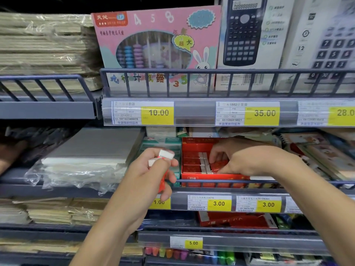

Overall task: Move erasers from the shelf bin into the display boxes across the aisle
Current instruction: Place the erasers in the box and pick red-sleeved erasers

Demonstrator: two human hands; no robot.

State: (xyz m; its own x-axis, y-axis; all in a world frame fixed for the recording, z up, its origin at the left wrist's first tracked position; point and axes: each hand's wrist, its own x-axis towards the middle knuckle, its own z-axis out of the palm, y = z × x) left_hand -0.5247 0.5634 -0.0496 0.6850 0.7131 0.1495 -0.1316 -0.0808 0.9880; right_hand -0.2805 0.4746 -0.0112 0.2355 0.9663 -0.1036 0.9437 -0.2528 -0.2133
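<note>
A red display box [209, 177] stands on the middle shelf, filled with rows of red-sleeved white erasers [194, 160]. My right hand [247, 158] reaches into the box from the right and its fingertips pinch one eraser [217, 167] near the box's middle. My left hand [151, 173] hovers in front of the shelf, left of the box, and grips several erasers [163, 156] with white ends sticking out above the fingers. A green-and-white box [163, 143] sits directly behind my left hand.
A grey wire rail [221, 181] runs along the shelf front below the box. Plastic-wrapped paper stacks [84, 162] lie to the left, notebooks [317, 150] to the right. Above are an abacus box [157, 48] and calculator boxes [249, 43]. Price tags line the shelf edges.
</note>
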